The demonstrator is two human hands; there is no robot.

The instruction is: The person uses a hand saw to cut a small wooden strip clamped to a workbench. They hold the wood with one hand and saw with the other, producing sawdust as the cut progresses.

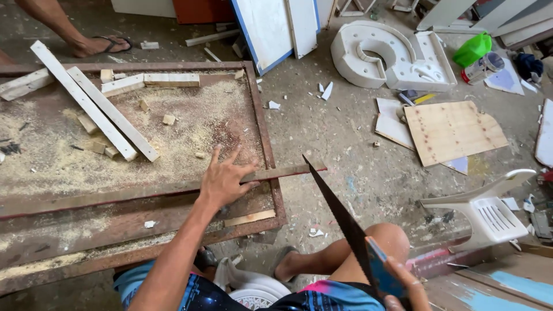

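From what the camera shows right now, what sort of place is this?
Probably a rough carpentry workshop. Sawdust covers the work table, cut wood strips lie on it, the left hand presses a long strip, and the right hand holds a handsaw.

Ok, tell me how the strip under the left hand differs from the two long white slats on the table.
The strip is dark reddish-brown; the slats are pale, whitish. The strip is thinner, the slats broader. The strip is pinned under the left hand, its end sticking out past the table edge by the saw; the slats lie loose, side by side and diagonal, in sawdust. All are long, straight lengths.
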